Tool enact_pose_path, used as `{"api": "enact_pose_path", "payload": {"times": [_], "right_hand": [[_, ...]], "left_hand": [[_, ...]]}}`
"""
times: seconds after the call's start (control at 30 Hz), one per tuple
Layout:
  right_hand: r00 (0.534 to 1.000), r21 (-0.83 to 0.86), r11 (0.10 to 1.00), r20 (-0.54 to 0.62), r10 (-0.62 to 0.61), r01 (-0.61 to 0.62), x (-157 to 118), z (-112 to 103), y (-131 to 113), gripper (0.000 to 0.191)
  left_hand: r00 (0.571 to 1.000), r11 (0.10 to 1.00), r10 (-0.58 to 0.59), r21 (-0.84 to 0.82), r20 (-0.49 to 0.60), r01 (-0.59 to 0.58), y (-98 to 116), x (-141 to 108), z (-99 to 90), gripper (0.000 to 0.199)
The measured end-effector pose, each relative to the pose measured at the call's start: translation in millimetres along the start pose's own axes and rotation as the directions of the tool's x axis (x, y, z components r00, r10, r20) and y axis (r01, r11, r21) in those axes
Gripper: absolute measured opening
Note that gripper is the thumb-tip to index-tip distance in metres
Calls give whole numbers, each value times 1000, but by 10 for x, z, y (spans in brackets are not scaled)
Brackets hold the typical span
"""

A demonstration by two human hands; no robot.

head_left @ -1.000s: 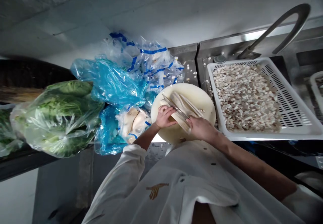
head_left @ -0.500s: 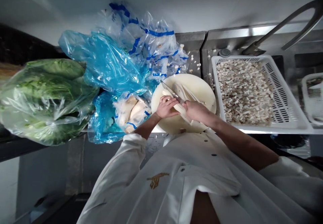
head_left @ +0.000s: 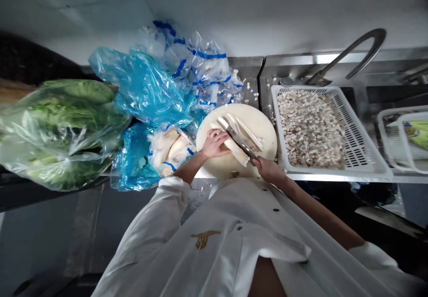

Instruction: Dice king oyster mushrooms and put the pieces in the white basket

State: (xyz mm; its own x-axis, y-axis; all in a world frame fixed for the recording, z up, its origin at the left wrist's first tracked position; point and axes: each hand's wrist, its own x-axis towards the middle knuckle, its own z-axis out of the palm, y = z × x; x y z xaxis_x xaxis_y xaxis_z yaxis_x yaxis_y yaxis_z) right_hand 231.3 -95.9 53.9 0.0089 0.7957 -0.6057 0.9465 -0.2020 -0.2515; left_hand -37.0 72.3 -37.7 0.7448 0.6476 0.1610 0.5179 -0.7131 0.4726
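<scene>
- My right hand (head_left: 270, 168) is closed round the handle of a knife (head_left: 240, 142); the blade runs up and away from it, slanting toward my left hand.
- My left hand (head_left: 216, 143) is curled with fingertips down, pressing on pale strips (head_left: 234, 147) of some white vegetable; I cannot tell which kind.
- The strips lie between my two hands, directly under the blade, with more long pieces just beyond it.
- All of this rests on a round white cutting board (head_left: 264, 127), which sits under both hands.
- Just right of my knife hand stands a white slotted basket (head_left: 364, 154) filled with small pale cubes.
- Left of my left hand, touching the board's edge, are crumpled blue plastic bags (head_left: 147, 96), one showing more pale pieces.
- Further left lies a clear bag of leafy greens (head_left: 63, 132).
</scene>
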Motion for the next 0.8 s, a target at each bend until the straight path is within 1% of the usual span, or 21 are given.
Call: {"api": "enact_pose_path", "payload": {"times": [0.1, 0.2, 0.27, 0.33, 0.4, 0.43, 0.5, 0.57, 0.63, 0.7, 0.8], "right_hand": [[999, 35, 999, -32, -3, 4, 2, -8, -6, 48], [998, 83, 996, -66, -11, 17, -100, -11, -17, 47], [994, 115, 993, -110, -6, 18, -182, -11, 4, 47], [985, 147, 989, -170, 27, -2, -236, -26, 56, 46], [972, 178, 984, -226, 58, -18, -246, -64, 123, 45], [967, 188, 982, -246, 68, -22, -236, -90, 155, 45], [961, 192, 981, -264, 78, -27, -199, -147, 201, 45], [963, 170, 985, -255, 86, -43, -166, -194, 222, 45], [968, 136, 989, -237, 87, -56, -159, -212, 226, 46], [974, 109, 993, -214, 75, -52, -186, -192, 224, 47], [986, 88, 996, -161, 37, -23, -256, -113, 216, 47]], "left_hand": [[1000, 1000, 11, 24, 10, -11, 56, -47, -133, 71], [997, 997, 41, 58, 67, -45, 61, -128, -325, 67], [992, 994, 68, 73, 104, -75, 45, -158, -472, 66], [987, 993, 95, 62, 129, -104, 35, -135, -597, 69], [983, 992, 114, 41, 142, -121, 43, -45, -657, 68], [983, 992, 112, 42, 143, -119, 55, 23, -653, 64], [988, 993, 84, 72, 127, -94, 87, 186, -577, 57], [993, 992, 45, 116, 109, -58, 120, 343, -450, 57], [994, 990, 28, 134, 103, -41, 140, 442, -333, 58], [995, 991, 30, 127, 91, -41, 142, 447, -278, 49], [999, 994, -2, 105, 38, -2, 118, 297, -319, 33]]}}
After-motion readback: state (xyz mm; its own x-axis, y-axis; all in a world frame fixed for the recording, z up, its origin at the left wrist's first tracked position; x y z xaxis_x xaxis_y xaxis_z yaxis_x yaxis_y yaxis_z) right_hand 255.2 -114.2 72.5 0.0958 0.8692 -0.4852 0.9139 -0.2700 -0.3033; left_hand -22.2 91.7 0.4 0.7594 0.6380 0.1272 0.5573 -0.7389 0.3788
